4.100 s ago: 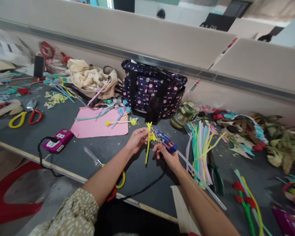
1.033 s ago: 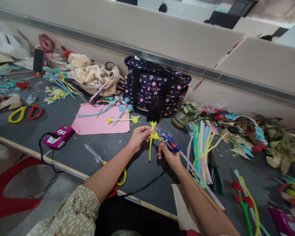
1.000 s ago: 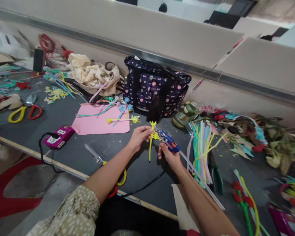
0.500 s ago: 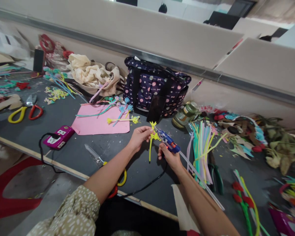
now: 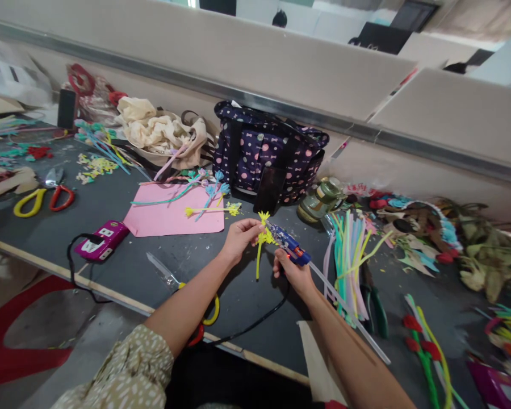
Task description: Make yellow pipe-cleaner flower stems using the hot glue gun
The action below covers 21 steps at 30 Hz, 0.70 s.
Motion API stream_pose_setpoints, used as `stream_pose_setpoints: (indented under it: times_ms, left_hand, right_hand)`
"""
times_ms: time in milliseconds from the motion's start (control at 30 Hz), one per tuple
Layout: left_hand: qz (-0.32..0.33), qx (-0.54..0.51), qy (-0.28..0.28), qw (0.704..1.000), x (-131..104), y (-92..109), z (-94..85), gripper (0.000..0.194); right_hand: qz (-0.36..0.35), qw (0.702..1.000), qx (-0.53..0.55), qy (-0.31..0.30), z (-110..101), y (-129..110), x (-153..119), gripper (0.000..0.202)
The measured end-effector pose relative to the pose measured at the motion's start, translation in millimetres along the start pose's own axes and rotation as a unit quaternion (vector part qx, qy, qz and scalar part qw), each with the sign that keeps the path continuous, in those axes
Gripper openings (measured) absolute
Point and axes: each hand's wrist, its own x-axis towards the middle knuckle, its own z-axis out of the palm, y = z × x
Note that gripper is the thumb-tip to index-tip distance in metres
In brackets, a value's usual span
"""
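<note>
Pinched in the fingers of my left hand (image 5: 242, 240) is a yellow pipe-cleaner flower (image 5: 263, 228), its stem pointing down toward me. My right hand (image 5: 293, 269) is wrapped round the grip of a blue hot glue gun (image 5: 290, 245). The gun's nozzle meets or nearly meets the flower's side; the exact contact is too small to make out. A long clear glue stick (image 5: 351, 313) sticks out of the gun's back end. Its black cord (image 5: 255, 325) runs down to the table's front edge. Scissors (image 5: 170, 275) lie partly under my left forearm.
Pink paper (image 5: 174, 218) with pipe-cleaner flowers lies left of my hands. Behind stand a dark patterned bag (image 5: 259, 147), a phone (image 5: 269, 190) and a glass jar (image 5: 321, 200). To the right are loose pipe cleaners (image 5: 351, 261) and green-handled pliers (image 5: 378, 309). A purple power strip (image 5: 104, 241) sits left.
Both hands stay almost in place, with the glue gun still at the yellow flower. The flower's stem has shifted very slightly left.
</note>
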Motion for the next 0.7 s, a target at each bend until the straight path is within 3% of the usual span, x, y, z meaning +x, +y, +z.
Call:
stream_pose_setpoints:
  times_ms: [533, 700]
  left_hand:
    - [0.11, 0.177, 0.039, 0.977, 2.5, 0.1, -7.0, 0.02]
    - [0.121, 0.17, 0.074, 0.975, 0.7, 5.9, -6.0, 0.017]
  right_hand:
    - [0.009, 1.0, -0.013, -0.022, -2.5, -5.0, 1.3, 0.046]
    - [0.03, 0.999, -0.032, -0.003, -4.3, -3.9, 4.1, 0.044]
